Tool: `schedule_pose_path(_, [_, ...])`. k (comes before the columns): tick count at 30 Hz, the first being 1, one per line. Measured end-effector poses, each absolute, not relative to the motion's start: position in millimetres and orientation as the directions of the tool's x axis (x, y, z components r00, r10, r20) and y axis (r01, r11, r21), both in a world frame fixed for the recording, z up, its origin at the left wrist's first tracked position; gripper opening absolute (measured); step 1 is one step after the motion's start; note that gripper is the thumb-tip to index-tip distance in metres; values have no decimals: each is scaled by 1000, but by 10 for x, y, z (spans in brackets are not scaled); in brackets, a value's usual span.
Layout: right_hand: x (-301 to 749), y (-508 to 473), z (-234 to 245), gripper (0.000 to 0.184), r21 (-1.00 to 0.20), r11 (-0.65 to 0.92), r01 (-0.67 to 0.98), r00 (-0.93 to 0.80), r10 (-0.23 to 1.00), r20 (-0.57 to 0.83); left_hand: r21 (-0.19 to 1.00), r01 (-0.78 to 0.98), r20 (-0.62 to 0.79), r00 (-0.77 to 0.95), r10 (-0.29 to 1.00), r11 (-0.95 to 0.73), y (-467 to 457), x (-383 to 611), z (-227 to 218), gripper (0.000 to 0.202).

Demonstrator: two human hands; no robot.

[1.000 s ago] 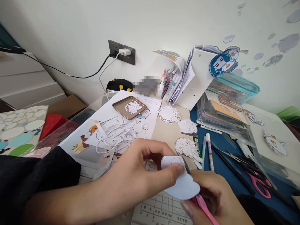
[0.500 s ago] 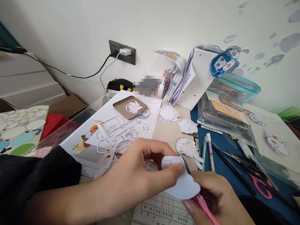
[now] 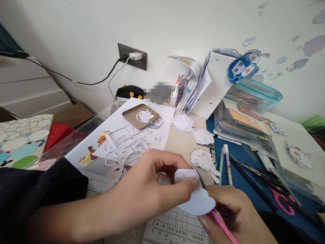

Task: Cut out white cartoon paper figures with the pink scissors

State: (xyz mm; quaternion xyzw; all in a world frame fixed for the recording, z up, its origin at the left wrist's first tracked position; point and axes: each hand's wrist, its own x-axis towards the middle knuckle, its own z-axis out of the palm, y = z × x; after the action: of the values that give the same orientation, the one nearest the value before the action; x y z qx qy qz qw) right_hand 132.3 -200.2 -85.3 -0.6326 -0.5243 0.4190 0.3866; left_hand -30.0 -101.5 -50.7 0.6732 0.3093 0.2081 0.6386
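My left hand (image 3: pixel 162 189) pinches a paper cutout (image 3: pixel 195 201) between thumb and fingers. The cutout has a rounded, wavy edge, a pale blue-white face and a few drawn lines near its top. My right hand (image 3: pixel 233 213) is closed around pink-handled scissors (image 3: pixel 220 222) at the lower right of the paper. A dark blade shows along the paper's right edge, and the rest of the scissors is hidden by the paper and fingers. Beneath both hands lies a printed grid sheet (image 3: pixel 175 225).
Thin paper scraps (image 3: pixel 124 149) lie left of my hands, below a brown tray (image 3: pixel 129 117) holding small cutouts. Drawn figure cutouts (image 3: pixel 203 161) rest beyond. Pens (image 3: pixel 228 164) and more scissors (image 3: pixel 281 200) are at right. A white file holder (image 3: pixel 213 84) stands by the wall.
The paper cutout has shifted very slightly left against the scissors. Both hands otherwise keep their places.
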Motion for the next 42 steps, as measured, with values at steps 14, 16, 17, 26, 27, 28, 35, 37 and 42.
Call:
schedule_pose_path(14, [1381,-1943,-783,13,-879,-54,474,-93,989,-111,987,161,-139,733,666,29,-1022,-302,-533,17])
schedule_pose_path(16, [1396,-1928,-768,14,-862,-28,507,-158,980,-125,988,153,-133,735,665,28,-1027,-309,-530,17])
schedule_pose_path(17, [1402,-1921,-758,15,-852,-21,524,-176,976,-132,988,154,-132,736,664,26,-1030,-314,-526,17])
schedule_pose_path(26, [1419,-1899,-721,20,-818,0,575,-222,963,-156,981,196,-158,741,652,15,-1012,-316,-498,18])
schedule_pose_path(27, [1421,-1898,-722,20,-810,8,586,-221,964,-150,979,202,-161,737,656,14,-1009,-311,-496,18])
schedule_pose_path(28, [1423,-1896,-722,20,-805,16,594,-221,965,-144,978,209,-167,735,657,15,-1007,-307,-494,18])
schedule_pose_path(35, [1418,-1879,-718,17,-809,-7,588,-225,959,-172,970,243,-163,719,676,-25,-995,-301,-478,15])
schedule_pose_path(37, [1418,-1883,-725,17,-794,15,608,-220,964,-150,968,249,-171,718,674,-20,-999,-303,-475,15])
schedule_pose_path(42, [1422,-1899,-721,18,-780,18,626,-200,970,-138,968,247,-150,716,682,-46,-1020,-303,-494,16])
